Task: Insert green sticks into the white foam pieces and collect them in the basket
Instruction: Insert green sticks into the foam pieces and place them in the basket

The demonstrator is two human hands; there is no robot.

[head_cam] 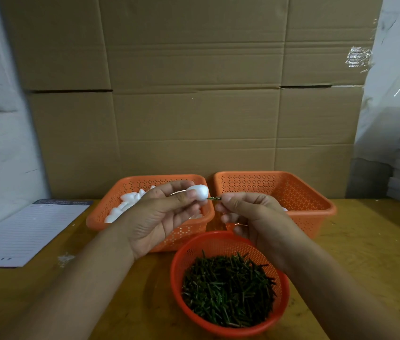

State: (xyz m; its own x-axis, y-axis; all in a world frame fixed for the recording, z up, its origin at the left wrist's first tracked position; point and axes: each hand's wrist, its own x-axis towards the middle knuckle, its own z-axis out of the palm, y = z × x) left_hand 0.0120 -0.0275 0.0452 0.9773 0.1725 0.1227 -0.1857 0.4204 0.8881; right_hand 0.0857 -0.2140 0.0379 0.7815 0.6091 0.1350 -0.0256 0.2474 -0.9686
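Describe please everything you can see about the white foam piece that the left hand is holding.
The white foam piece is small, smooth and egg-shaped, with a matte surface like polystyrene. The left hand pinches it between thumb and fingertips, raised above the near edge of the left orange basket, which holds more such pieces. It lies roughly sideways, its narrower end toward the right hand. A green stick, held by the right hand, meets that lower right end; how deep it goes cannot be told.

both forearms raised, left hand (167,212) and right hand (250,214) pinching, fingertips nearly meeting.
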